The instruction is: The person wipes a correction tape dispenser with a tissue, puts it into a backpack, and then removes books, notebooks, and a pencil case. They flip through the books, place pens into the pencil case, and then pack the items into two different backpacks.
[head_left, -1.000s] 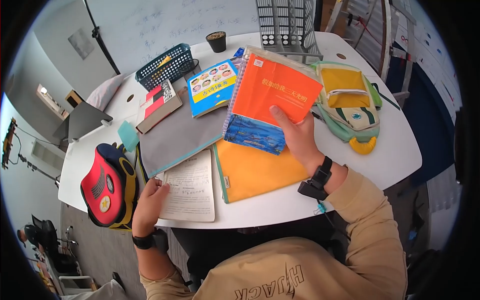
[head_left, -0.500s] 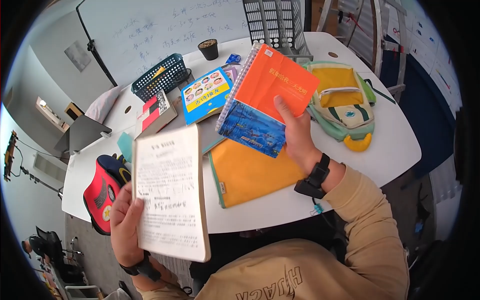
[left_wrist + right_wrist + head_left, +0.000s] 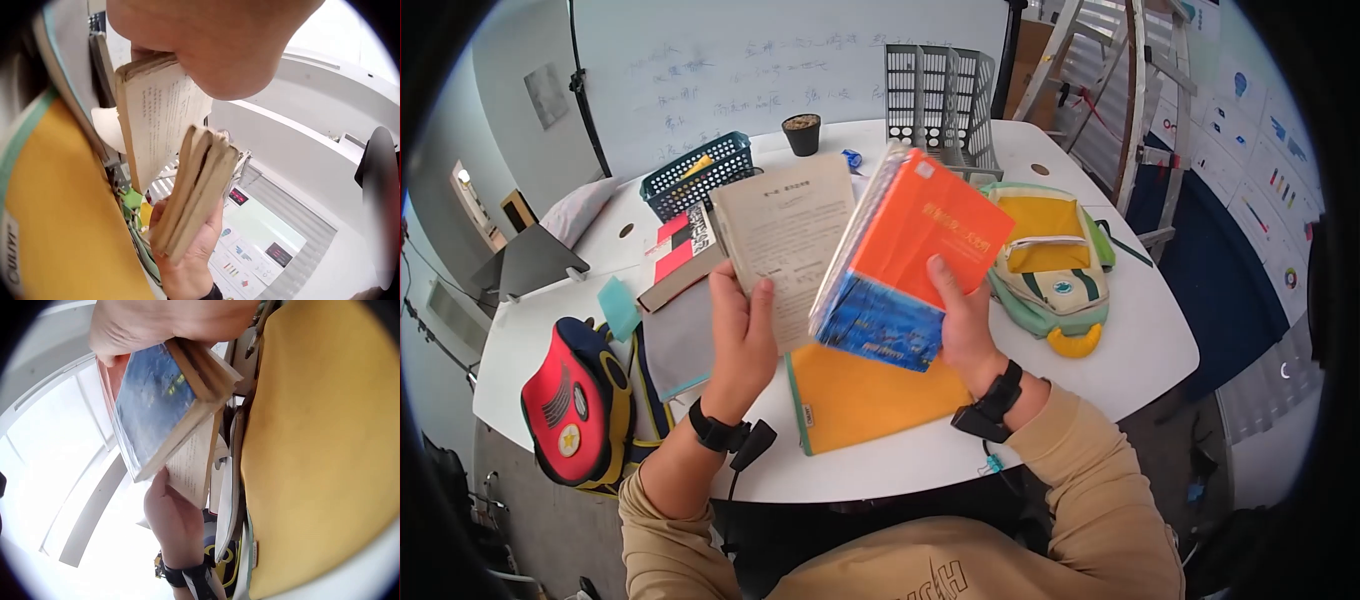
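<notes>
In the head view the left hand (image 3: 743, 325) grips the lower left edge of a worn book with a printed page facing up (image 3: 790, 235), thumb on the page. The right hand (image 3: 968, 325) holds a stack with an orange and blue cover (image 3: 945, 225), its thumb on the cover. Both are held up over the table, the stack just right of the printed book. The left wrist view shows the page edges of the stacked books (image 3: 197, 187) in the right hand (image 3: 190, 262). A yellow pouch (image 3: 880, 400) lies below them.
On the white table (image 3: 1140, 330) are a green and yellow backpack bag (image 3: 1055, 265), a dark basket (image 3: 700, 175), a potted plant (image 3: 802, 135), a grey file rack (image 3: 940, 100) and a thick book (image 3: 680, 260). A red and navy bag (image 3: 580, 405) stands at the left edge.
The left hand has lifted the printed book from the table and carried it up and to the right, beside the stack. The right hand still holds the stack, now slightly lower and further left.
</notes>
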`<state>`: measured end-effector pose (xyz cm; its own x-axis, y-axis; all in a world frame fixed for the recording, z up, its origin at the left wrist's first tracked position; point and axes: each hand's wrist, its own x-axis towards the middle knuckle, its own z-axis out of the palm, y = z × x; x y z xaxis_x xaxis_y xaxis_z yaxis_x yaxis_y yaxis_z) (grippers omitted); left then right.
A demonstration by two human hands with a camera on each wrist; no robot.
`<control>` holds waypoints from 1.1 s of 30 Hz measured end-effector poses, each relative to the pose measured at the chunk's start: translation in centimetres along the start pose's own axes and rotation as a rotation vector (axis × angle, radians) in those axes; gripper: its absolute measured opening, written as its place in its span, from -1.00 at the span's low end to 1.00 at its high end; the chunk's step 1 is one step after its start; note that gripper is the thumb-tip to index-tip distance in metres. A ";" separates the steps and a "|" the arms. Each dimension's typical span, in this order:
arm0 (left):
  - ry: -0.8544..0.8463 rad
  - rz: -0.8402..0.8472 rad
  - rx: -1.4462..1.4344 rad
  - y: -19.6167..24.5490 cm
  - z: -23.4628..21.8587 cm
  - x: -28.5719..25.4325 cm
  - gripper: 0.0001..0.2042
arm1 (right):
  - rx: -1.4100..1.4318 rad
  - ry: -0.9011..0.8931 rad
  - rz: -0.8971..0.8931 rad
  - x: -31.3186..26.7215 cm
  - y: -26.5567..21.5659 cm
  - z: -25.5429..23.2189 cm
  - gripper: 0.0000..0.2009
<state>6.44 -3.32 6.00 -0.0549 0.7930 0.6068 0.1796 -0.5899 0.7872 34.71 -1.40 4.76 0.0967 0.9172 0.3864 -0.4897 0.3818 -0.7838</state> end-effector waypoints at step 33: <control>-0.305 0.083 -0.281 0.3 0.7 -6.2 0.00 | -0.469 -0.707 -0.333 -2.4 2.4 -0.9 -0.03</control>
<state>7.55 -8.26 2.36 0.2493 0.7246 0.6425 -0.1057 -0.6391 0.7618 34.07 -2.59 1.50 -0.4598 0.5269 0.7148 -0.1139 0.7633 -0.6360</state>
